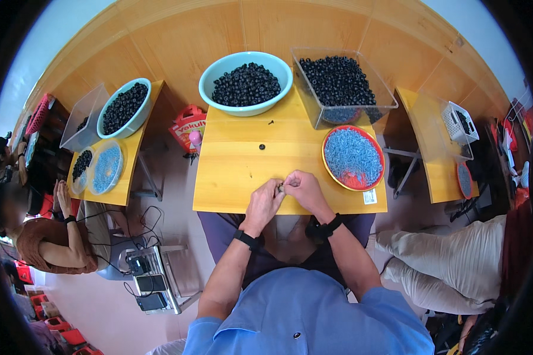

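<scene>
Close to the front edge of the yellow table, my left hand and my right hand meet with fingertips pinched together. Between them is a small piece, too tiny and covered to name. Ahead of my hands lies one round black part, and beyond it a small dark piece. To the right of my right hand stands a red dish with a yellow rim, filled with small blue-grey pieces that look like screws.
A light-blue basin of round black parts stands at the back, beside a clear plastic box with more. Similar tables flank mine, with a seated person at left and another person's legs at right. A metal stool stands lower left.
</scene>
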### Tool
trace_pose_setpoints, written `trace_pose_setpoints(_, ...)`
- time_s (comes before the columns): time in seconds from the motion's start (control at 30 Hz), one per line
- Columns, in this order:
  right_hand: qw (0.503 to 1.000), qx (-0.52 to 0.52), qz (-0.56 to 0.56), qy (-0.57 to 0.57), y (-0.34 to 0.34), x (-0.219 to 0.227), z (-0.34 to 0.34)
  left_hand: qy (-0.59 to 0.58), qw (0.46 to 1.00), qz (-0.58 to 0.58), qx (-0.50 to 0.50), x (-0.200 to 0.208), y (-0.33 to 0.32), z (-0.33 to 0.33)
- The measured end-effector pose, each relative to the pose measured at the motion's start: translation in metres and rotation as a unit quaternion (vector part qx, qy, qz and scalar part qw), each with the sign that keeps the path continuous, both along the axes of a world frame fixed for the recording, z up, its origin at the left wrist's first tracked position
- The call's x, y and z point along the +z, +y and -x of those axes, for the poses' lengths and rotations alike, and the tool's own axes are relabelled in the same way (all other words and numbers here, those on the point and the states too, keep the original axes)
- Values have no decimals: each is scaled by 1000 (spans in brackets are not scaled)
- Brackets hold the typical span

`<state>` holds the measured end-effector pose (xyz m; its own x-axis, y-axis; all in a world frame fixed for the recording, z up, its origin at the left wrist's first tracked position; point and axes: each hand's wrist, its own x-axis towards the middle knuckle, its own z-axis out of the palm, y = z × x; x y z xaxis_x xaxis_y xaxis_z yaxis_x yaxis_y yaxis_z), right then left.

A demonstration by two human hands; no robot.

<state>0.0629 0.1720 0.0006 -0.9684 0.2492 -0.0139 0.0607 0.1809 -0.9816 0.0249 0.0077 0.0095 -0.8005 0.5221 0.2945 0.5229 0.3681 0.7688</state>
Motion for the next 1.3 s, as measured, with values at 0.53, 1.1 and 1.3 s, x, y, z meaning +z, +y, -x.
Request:
trace_pose_setpoints(0.53, 1000, -3, 20, -4, 1, -2, 3, -62, 998, 2, 1, 7, 1, 3)
trace_pose_setpoints(1.1, 999, 18, 41, 8, -8, 5, -5, -16, 1000, 0, -8, -1, -3, 0)
trace_pose_setpoints(1.3, 999, 1, 41, 37, -6, -11, -1, 0, 1000, -11, -5, -12, -3, 4)
